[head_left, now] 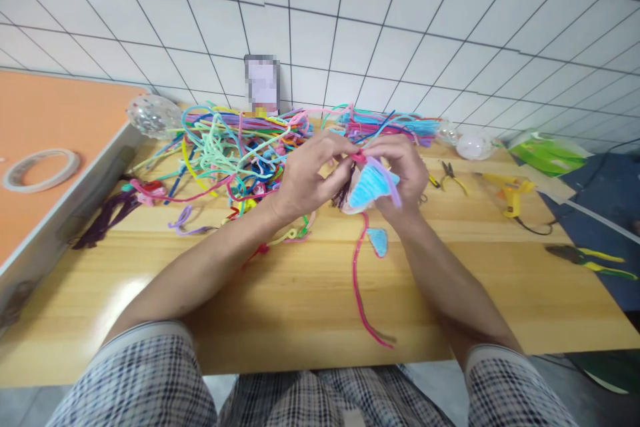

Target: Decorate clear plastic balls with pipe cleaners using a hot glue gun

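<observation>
Both hands meet above the middle of the table, fingers pinched together. My left hand [313,170] grips the pink end of a pipe-cleaner piece with a light-blue triangular panel [371,185]. My right hand [407,170] closes on the same piece from the other side, with a lilac strand hanging by its fingers. Dark purple strands show behind the left fingertips. Below the hands a small blue pipe-cleaner shape [379,241] lies on the wood. Beside it a long pink pipe cleaner [356,273] curves toward the table's front edge.
A tangle of coloured pipe cleaners [220,153] spreads along the back, with a phone-like object [263,83] against the tiled wall. To the right lie small pliers [454,179], a yellow glue gun [515,195] and larger pliers [590,259]. White tape [43,170] rests on the orange surface.
</observation>
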The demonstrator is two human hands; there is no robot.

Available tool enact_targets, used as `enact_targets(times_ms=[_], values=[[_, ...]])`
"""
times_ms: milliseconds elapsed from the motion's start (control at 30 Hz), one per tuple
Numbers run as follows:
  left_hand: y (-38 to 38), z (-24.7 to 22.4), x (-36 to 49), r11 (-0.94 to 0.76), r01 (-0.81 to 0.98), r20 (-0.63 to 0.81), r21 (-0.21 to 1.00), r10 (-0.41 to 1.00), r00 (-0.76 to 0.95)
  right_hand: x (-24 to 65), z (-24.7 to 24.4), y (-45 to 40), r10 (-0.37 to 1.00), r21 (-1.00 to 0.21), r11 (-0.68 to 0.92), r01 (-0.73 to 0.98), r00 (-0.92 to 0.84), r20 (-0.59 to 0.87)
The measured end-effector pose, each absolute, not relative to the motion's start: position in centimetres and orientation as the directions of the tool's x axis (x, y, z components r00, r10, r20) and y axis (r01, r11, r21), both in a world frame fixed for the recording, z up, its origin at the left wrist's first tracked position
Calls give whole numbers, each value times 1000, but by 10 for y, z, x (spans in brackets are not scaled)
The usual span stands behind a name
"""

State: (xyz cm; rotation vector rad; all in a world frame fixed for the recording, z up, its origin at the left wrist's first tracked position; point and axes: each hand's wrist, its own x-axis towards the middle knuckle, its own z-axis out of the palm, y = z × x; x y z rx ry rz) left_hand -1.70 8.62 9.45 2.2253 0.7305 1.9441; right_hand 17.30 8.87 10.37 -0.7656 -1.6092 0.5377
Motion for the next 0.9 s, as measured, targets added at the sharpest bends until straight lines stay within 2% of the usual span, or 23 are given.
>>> enact_targets(times_ms=[133, 233, 367, 733, 900], values=[[89, 101, -15, -655, -19, 654, 755, 752, 78, 170, 110, 95, 790, -786, 612, 86, -67, 609], [91, 105, -16, -446, -223, 485, 867, 859, 167, 170, 111, 100, 853, -856, 516, 18, -105, 512], [92, 108, -16, -344, -263, 401, 902, 891, 212, 172, 113, 102, 875, -881, 472, 33, -134, 464], [91, 107, -16, -329, -244, 385, 912, 893, 233, 173, 120, 96, 865, -865, 489, 114, -187, 465], [91, 105, -15, -317, -244, 369, 917, 904, 215, 171, 119, 96, 868, -885, 460, 68, -245, 432]])
